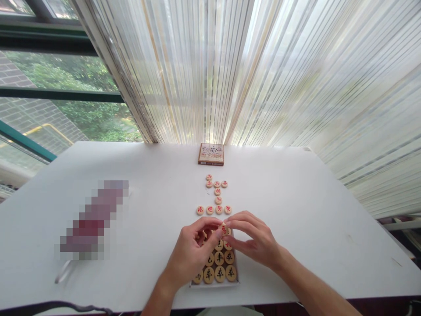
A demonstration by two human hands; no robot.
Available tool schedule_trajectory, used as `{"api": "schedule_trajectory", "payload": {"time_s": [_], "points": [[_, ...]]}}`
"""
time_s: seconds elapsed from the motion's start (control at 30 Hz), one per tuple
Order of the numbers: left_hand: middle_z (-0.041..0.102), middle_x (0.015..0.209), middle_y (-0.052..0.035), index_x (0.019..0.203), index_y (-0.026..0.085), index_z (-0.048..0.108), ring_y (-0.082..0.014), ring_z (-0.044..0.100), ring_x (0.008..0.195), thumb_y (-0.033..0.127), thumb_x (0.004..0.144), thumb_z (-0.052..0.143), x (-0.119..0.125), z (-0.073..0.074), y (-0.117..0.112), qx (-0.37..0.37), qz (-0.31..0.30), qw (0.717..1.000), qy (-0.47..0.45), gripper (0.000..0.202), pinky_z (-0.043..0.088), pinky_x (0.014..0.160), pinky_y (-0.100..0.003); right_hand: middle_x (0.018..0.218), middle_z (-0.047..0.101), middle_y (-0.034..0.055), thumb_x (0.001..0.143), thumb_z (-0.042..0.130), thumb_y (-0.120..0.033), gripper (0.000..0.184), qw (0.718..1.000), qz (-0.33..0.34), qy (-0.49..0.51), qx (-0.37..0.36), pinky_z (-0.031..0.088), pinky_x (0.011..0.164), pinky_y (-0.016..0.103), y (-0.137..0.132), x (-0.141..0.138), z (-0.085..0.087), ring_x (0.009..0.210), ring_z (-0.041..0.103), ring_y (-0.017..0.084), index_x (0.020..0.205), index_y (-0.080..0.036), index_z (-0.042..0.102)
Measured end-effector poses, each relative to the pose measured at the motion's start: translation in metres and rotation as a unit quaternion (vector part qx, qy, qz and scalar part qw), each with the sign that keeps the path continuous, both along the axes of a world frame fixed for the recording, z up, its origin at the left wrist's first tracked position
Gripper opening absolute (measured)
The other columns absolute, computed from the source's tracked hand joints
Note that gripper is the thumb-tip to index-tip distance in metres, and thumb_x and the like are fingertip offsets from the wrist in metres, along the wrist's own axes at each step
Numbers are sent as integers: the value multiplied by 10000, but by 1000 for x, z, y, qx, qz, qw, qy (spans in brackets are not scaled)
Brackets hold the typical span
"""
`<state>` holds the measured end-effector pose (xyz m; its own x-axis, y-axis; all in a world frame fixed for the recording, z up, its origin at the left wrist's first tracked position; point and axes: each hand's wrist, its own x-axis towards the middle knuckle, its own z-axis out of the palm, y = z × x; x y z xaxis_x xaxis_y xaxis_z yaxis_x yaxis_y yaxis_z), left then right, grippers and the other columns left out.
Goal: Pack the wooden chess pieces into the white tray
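A round wooden Chinese chess piece with a red character (224,229) is held up over the open box. My left hand (196,241) pinches it from the left between thumb and forefinger. From the right, the fingertips of my right hand (255,235) close on the same piece. Below lies a shallow box tray (215,286) with rows of pieces, mostly black-marked, such as this black-marked piece (220,274). My hands hide its upper left part. Beyond my hands, several red-marked pieces lie on the table, among them a red-marked piece (209,210) in the nearest row.
A flat chess box lid (211,154) rests at the table's far edge. On the left of the white table (289,188) lies a pixelated purplish object (94,219) with a pale strap. Striped curtains (197,70) hang behind, and a black strap (55,306) crosses the lower left.
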<state>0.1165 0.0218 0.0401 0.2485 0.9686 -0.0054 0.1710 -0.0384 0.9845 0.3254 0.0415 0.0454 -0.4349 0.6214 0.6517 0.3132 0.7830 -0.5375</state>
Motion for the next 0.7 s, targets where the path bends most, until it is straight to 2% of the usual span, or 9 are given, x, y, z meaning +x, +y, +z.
{"api": "schedule_trajectory", "payload": {"time_s": [0.23, 0.5, 0.7], "points": [[736, 941, -43, 1252, 214, 664, -151, 643, 777, 391, 946, 650, -6, -3, -3, 0, -35, 999, 14, 354, 523, 680, -234, 997, 757, 88, 874, 742, -111, 397, 1000, 24, 12, -3, 605, 803, 346, 3, -1, -6, 897, 705, 201, 1242, -205, 625], [745, 1055, -45, 1244, 255, 682, -182, 680, 910, 373, 947, 654, -5, -6, -3, 2, -34, 999, 0, 321, 555, 789, -260, 1025, 746, 91, 864, 751, -101, 431, 999, 23, 10, -22, 604, 808, 345, 2, 1, -10, 911, 695, 200, 1259, -209, 619], [747, 1088, -49, 1241, 251, 685, -177, 682, 895, 372, 940, 663, -4, -6, -3, 2, -32, 999, -9, 325, 553, 768, -253, 1024, 743, 87, 864, 744, -94, 434, 999, 27, 9, -28, 603, 802, 342, 2, 1, -10, 910, 690, 198, 1261, -212, 614]]}}
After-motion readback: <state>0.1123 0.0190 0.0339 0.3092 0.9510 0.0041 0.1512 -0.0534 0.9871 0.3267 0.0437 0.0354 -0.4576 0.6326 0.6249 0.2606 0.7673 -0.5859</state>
